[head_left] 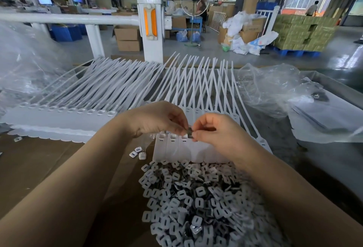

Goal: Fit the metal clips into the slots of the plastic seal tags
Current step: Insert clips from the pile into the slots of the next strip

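Metal, small and dark, a clip [190, 130] sits pinched between the fingertips of the left hand [157, 119] and the right hand [212, 130], both curled round it just above the slotted heads of a white strip of plastic seal tags [176, 148]. At six o'clock from the hands lies a heap of loose clips [196, 197] on brown cardboard [39, 168]. At ten o'clock a second strip of tags [59, 117] fans its long tails. Crumpled clear plastic bags [275, 89] lie at two o'clock.
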A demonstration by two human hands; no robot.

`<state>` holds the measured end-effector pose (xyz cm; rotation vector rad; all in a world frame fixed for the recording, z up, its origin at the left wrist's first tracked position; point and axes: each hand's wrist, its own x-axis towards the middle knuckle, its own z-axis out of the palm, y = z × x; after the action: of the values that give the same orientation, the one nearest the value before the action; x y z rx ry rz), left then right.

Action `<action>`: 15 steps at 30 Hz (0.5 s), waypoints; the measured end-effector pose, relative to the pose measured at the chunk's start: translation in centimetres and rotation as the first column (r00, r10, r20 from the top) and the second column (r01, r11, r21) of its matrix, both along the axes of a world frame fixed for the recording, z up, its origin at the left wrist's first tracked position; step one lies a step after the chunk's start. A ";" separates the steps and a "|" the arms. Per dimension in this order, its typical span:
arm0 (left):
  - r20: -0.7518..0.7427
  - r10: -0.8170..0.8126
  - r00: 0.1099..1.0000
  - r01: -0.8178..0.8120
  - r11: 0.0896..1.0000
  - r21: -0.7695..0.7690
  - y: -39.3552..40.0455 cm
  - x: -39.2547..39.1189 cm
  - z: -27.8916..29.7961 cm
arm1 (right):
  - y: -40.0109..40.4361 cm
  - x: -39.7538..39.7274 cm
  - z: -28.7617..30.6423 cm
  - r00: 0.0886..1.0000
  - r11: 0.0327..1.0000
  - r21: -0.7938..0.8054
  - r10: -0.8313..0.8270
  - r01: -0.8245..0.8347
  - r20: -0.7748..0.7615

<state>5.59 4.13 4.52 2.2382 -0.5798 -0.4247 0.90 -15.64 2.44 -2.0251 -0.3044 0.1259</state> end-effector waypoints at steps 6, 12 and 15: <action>0.017 -0.060 0.998 0.061 0.991 -0.116 -0.2 -0.4 0.2 | 0.0 0.2 0.1 0.994 0.989 0.103 -0.098 0.103 -0.052; 0.075 -0.081 0.994 0.092 0.983 -0.159 -0.8 -1.0 0.5 | -0.2 0.3 0.2 0.992 0.989 0.096 -0.104 0.110 -0.065; 0.052 -0.062 0.997 0.070 0.983 -0.169 -0.6 -1.0 0.7 | -0.2 0.3 0.4 0.996 0.994 0.063 -0.081 0.084 -0.044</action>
<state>4.64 3.51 5.24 2.0745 -0.6902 -0.3439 1.19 -15.81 2.84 -1.9649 -0.1962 0.1045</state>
